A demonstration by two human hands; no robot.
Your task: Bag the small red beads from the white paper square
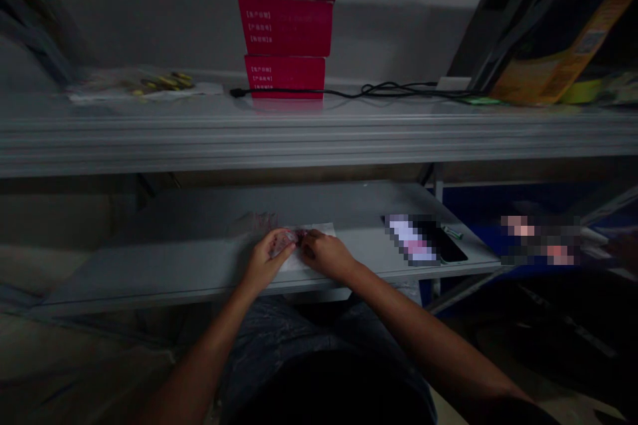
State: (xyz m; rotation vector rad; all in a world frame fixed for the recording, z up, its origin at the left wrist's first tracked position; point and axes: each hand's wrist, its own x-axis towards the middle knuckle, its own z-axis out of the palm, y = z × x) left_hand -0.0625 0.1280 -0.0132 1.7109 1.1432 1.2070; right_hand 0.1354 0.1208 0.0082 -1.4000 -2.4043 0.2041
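- Leftmost, some yellow pieces (167, 83) lie in clear wrap on the upper shelf (149, 139); their exact kind is too dim to tell
- Clear bags (265, 220) with reddish print lie on the lower shelf (174, 239), just beyond the left hand (269, 257)
- That hand grips a crinkled clear packet (282, 243), held low over the lower shelf's front part
- Red boxes (286, 26) stand stacked on the upper shelf; a white sheet (323, 228) lies partly under the hands
- The right hand (326, 254) has its fingers curled at the packet's right end; whether they pinch it, I cannot tell
- A black cable (343, 93) runs rightward along the upper shelf
- A phone (451, 247), partly pixelated, lies right of the hands; a small green item (452, 232) is just beside it
- Rightmost above, a yellow package (543, 73) leans
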